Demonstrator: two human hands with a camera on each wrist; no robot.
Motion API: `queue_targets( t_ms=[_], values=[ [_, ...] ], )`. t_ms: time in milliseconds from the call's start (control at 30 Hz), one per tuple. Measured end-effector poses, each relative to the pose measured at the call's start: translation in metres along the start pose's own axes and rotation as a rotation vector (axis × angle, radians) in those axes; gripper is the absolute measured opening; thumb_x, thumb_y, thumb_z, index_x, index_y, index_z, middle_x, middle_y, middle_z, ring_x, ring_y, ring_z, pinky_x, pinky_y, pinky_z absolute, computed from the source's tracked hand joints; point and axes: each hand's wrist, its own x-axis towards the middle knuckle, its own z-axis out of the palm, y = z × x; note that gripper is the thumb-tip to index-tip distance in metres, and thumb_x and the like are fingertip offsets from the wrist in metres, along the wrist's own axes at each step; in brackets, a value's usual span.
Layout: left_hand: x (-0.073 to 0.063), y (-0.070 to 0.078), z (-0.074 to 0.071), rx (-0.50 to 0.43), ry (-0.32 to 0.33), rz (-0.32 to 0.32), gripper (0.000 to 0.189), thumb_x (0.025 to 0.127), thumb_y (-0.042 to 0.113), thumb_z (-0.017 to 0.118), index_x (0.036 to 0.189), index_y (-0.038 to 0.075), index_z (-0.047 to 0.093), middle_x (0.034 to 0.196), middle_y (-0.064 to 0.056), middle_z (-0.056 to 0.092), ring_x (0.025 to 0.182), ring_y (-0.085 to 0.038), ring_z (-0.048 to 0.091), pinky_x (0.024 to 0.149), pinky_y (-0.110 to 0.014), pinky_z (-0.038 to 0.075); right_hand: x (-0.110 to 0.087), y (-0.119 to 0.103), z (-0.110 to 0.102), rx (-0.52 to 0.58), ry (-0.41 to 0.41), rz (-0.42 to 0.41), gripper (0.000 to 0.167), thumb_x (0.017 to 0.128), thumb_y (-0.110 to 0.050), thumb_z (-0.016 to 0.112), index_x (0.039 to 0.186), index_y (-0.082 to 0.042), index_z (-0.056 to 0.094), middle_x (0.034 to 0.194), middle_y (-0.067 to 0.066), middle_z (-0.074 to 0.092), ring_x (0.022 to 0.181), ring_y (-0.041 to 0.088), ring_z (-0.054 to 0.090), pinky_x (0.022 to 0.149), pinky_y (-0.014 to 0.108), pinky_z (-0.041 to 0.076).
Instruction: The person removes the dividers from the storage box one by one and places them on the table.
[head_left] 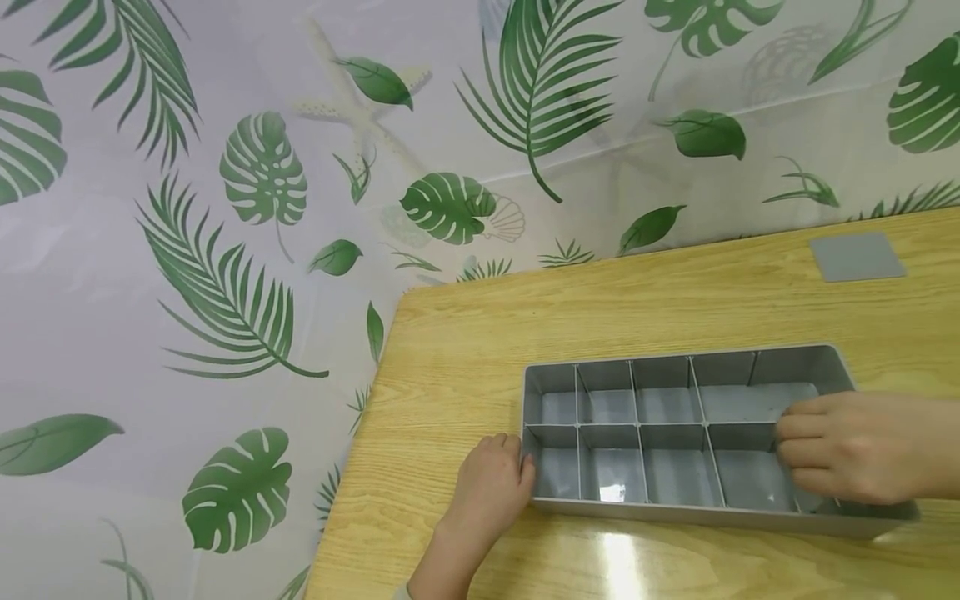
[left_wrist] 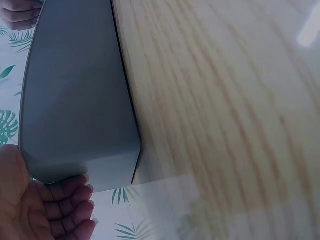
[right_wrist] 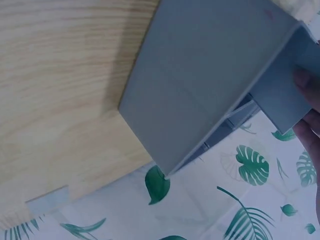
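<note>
A long grey divided box (head_left: 637,510) stands on the wooden table, with thin grey partitions forming two rows of compartments. My left hand (head_left: 487,483) holds its left end, thumb at the rim and fingers (left_wrist: 70,207) against the outer end wall. Over the box's right end is my right hand (head_left: 855,450), fingers curled. In the right wrist view, that hand pinches a flat grey divider plate (right_wrist: 282,92) between thumb and fingers at the open top. The head view hides most of this plate behind the hand. The plate's lower edge inside the box cannot be made out.
A loose flat grey plate (head_left: 858,257) lies on the wooden table (head_left: 450,350) near its far edge at the right. A leaf-patterned sheet (head_left: 322,317) borders the table at the back and left.
</note>
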Motion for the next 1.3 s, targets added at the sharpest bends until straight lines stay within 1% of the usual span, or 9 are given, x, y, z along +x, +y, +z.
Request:
queue_targets(
  t_ms=[233,533,700,800,900,1033,1200,1233,1300],
  values=[
    [0.002,0.001,-0.002,-0.025,-0.018,-0.013,0.020,0.088,0.016,0.052,0.072,0.004,0.056,0.065,-0.001,0.050,0.060,-0.014,0.047,0.055,-0.025,0.040,0.008,0.002,-0.013,-0.056,0.010,0.039,0.052,0.103,-0.009,0.021,0.059,-0.016,0.046,0.067,-0.007,0.047,0.068,0.012,0.048,0.066,0.026,0.044],
    [0.001,0.001,-0.001,-0.009,-0.011,0.004,0.020,0.088,0.016,0.053,0.072,0.005,0.057,0.065,-0.001,0.051,0.060,-0.013,0.047,0.058,-0.025,0.041,0.015,0.008,-0.031,-0.014,0.003,-0.013,0.043,0.103,-0.014,0.027,0.065,-0.016,0.048,0.074,-0.004,0.051,0.072,0.015,0.045,0.072,0.028,0.037],
    [0.002,0.001,-0.001,-0.003,-0.008,0.008,0.019,0.088,0.016,0.053,0.073,0.005,0.057,0.065,-0.001,0.051,0.059,-0.013,0.047,0.057,-0.025,0.041,0.013,0.012,-0.039,-0.072,-0.020,-0.026,0.045,0.103,-0.010,0.025,0.067,-0.010,0.052,0.075,0.000,0.055,0.073,0.019,0.049,0.078,0.031,0.034],
    [0.002,0.000,0.000,0.003,-0.014,0.010,0.019,0.088,0.016,0.053,0.073,0.005,0.058,0.065,-0.001,0.052,0.059,-0.013,0.047,0.058,-0.025,0.041,0.008,0.015,-0.043,-0.126,-0.055,-0.030,0.047,0.104,-0.010,0.021,0.068,-0.010,0.053,0.075,0.002,0.056,0.072,0.020,0.051,0.078,0.032,0.035],
    [0.003,0.001,0.001,0.011,-0.019,0.013,0.019,0.088,0.016,0.052,0.074,0.004,0.058,0.066,-0.001,0.053,0.060,-0.014,0.048,0.059,-0.026,0.042,0.001,0.019,-0.044,-0.153,-0.089,-0.025,0.049,0.104,-0.011,0.019,0.070,-0.010,0.054,0.076,0.004,0.057,0.072,0.021,0.053,0.098,0.033,0.033],
    [0.004,0.001,0.001,0.000,-0.020,0.017,0.020,0.088,0.015,0.052,0.073,0.004,0.058,0.065,-0.001,0.052,0.059,-0.013,0.046,0.058,-0.026,0.041,-0.010,0.028,-0.046,-0.184,-0.104,-0.027,0.046,0.105,-0.014,0.016,0.077,-0.009,0.053,0.077,0.006,0.058,0.074,0.023,0.051,0.115,0.036,0.006],
    [0.005,0.000,0.000,-0.017,-0.023,0.019,0.020,0.089,0.014,0.052,0.072,0.005,0.057,0.064,0.000,0.050,0.058,-0.011,0.043,0.058,-0.024,0.040,-0.026,0.040,-0.050,-0.209,-0.114,-0.004,0.037,0.105,-0.019,0.017,0.092,-0.002,0.048,0.081,0.014,0.058,0.078,0.028,0.049,0.116,0.038,0.005],
    [0.005,0.000,0.000,-0.017,-0.023,0.019,0.020,0.089,0.014,0.052,0.072,0.005,0.057,0.064,0.000,0.050,0.058,-0.012,0.044,0.058,-0.024,0.040,-0.029,0.042,-0.051,-0.220,-0.113,0.009,0.037,0.105,-0.017,0.017,0.094,-0.001,0.048,0.081,0.016,0.058,0.078,0.029,0.049,0.115,0.040,0.012],
    [0.005,0.000,0.000,-0.011,-0.024,0.019,0.020,0.089,0.014,0.052,0.072,0.004,0.057,0.064,-0.001,0.051,0.059,-0.012,0.045,0.059,-0.025,0.041,-0.037,0.047,-0.051,-0.220,-0.101,0.044,0.037,0.105,-0.016,0.017,0.093,0.002,0.047,0.081,0.018,0.058,0.076,0.031,0.050,0.116,0.038,0.012]
  ],
)
